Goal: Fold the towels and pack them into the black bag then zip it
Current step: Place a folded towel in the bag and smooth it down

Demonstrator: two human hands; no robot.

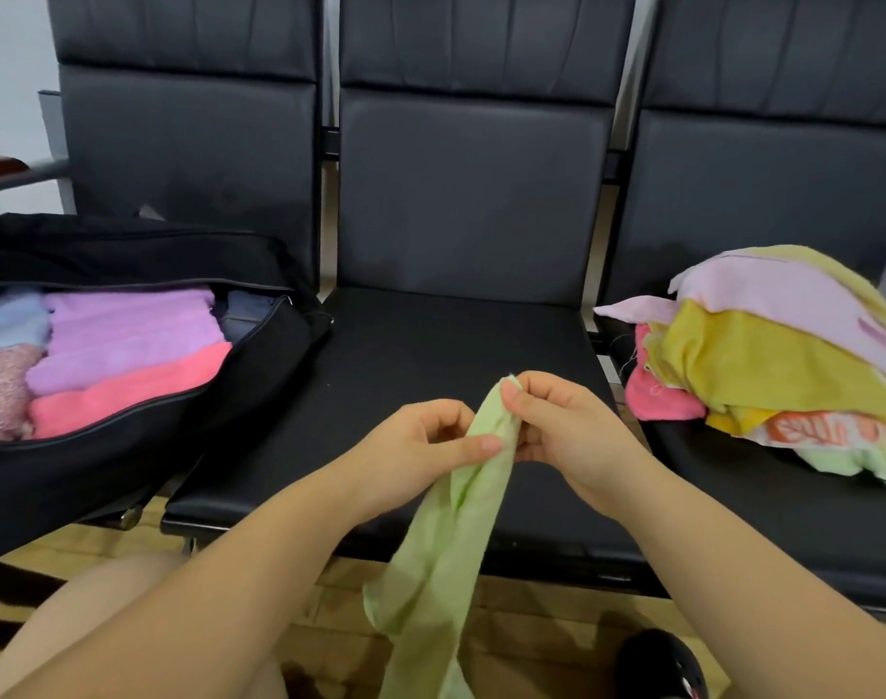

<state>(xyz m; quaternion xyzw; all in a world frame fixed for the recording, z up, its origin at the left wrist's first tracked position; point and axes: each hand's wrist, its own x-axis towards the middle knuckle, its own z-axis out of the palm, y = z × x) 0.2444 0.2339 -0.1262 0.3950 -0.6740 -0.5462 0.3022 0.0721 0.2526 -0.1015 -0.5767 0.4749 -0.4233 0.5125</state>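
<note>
Thin, pale green towel (pixel 446 537), bunched into a long limp strip, hanging over the front edge of the middle seat (pixel 430 345). Upper end pinched by the left hand (pixel 420 446) and the right hand (pixel 557 431), fingers curled. On the left seat, unzipped black bag (pixel 128 461) with fluffy folded towels (pixel 128 345). On the right seat, rumpled pile (pixel 783 360) of thin cloths.

Row of black padded seats (pixel 461 204), tan tiled floor (pixel 521 618), black shoe (pixel 662 665)
</note>
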